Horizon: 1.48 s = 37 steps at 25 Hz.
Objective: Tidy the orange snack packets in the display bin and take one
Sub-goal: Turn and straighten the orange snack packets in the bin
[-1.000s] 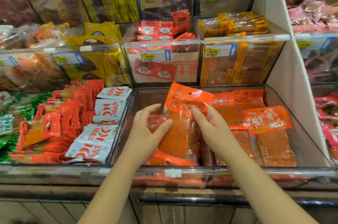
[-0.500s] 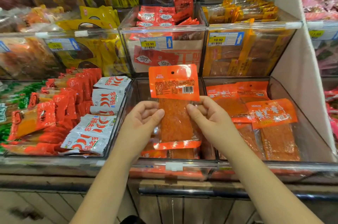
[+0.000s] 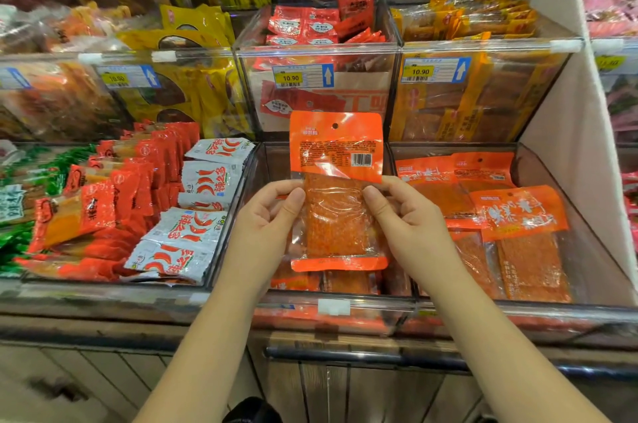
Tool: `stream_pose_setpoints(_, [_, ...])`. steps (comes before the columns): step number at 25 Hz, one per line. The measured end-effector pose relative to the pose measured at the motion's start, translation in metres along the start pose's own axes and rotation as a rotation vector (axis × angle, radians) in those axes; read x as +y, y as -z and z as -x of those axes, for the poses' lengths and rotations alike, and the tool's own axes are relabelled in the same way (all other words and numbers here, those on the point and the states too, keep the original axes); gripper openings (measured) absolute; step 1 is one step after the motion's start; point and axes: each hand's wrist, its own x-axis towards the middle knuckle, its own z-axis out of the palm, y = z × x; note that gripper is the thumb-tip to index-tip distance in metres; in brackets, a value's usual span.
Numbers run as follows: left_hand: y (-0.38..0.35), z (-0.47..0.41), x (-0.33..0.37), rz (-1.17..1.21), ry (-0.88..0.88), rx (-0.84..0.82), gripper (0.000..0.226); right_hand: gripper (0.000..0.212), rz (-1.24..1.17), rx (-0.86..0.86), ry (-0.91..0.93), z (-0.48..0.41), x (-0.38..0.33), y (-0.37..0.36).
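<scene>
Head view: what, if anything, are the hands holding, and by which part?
One orange packet, held upright: the left hand pinches its left edge, the right hand its right edge, just below the printed header.

A white partition stands right of wood-plank cabinet fronts

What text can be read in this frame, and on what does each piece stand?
"10.90" on the middle price tag.
"10.90" on the right price tag.
"10.90" on the left price tag, faint.
Print and barcode on the held orange packet: too small to read.
Chinese characters on the white chilli packets and the binned orange packets: not legible.
</scene>
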Motion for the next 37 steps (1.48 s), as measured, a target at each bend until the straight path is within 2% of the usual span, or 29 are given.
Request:
stream_pose_setpoints(7, [-0.001,0.004,0.005,0.051,0.012,-0.006,0.031,0.015,-0.070,-0.020,-0.089,0.000,-0.002,0.001])
stream_pose_setpoints(11, [-0.002,0.003,0.003,0.019,-0.010,-0.015,0.029,0.015,-0.108,-0.031,-0.096,-0.002,0.001,0.001])
stream_pose_setpoints(13, [-0.001,0.000,-0.004,-0.125,-0.060,0.048,0.031,0.015,-0.133,-0.007,-0.097,-0.004,0.003,-0.001])
stream_pose_setpoints(15, [0.001,-0.004,-0.010,-0.449,-0.236,0.142,0.036,0.018,-0.146,0.028,-0.095,-0.005,0.004,-0.003])
stream_pose_setpoints(16, [0.000,-0.003,-0.011,-0.544,-0.318,0.094,0.035,0.020,-0.126,0.024,-0.080,-0.004,0.004,-0.004])
stream_pose_setpoints(17, [-0.002,-0.002,-0.011,-0.566,-0.331,-0.028,0.036,0.023,-0.083,-0.008,-0.056,-0.003,0.004,-0.003])
stream_pose_setpoints(19, [-0.008,0.003,-0.006,-0.467,-0.161,-0.283,0.043,0.030,0.004,-0.126,-0.015,0.000,0.004,-0.003])
stream_pose_setpoints(20, [-0.010,0.004,-0.005,-0.396,-0.095,-0.329,0.040,0.032,0.007,-0.161,-0.003,0.001,0.004,-0.002])
stream_pose_setpoints(22, [-0.006,0.002,-0.005,-0.321,-0.080,-0.250,0.023,0.031,-0.031,-0.104,0.013,0.000,0.006,-0.001])
stream_pose_setpoints(25, [-0.003,0.001,0.001,-0.162,0.016,-0.208,0.025,0.033,0.083,0.095,0.037,-0.005,0.009,0.000])
stream_pose_setpoints(27, [-0.002,0.001,0.001,-0.076,0.042,-0.221,0.030,0.037,0.044,0.069,-0.020,-0.006,0.010,-0.001])
stream_pose_setpoints(30, [-0.002,0.000,0.002,0.014,0.045,-0.150,0.028,0.026,-0.109,0.026,-0.068,-0.004,0.008,0.000])
stream_pose_setpoints(37, [0.003,-0.005,-0.004,0.016,0.119,-0.119,0.024,0.015,-0.116,0.080,-0.075,-0.003,0.008,0.002])
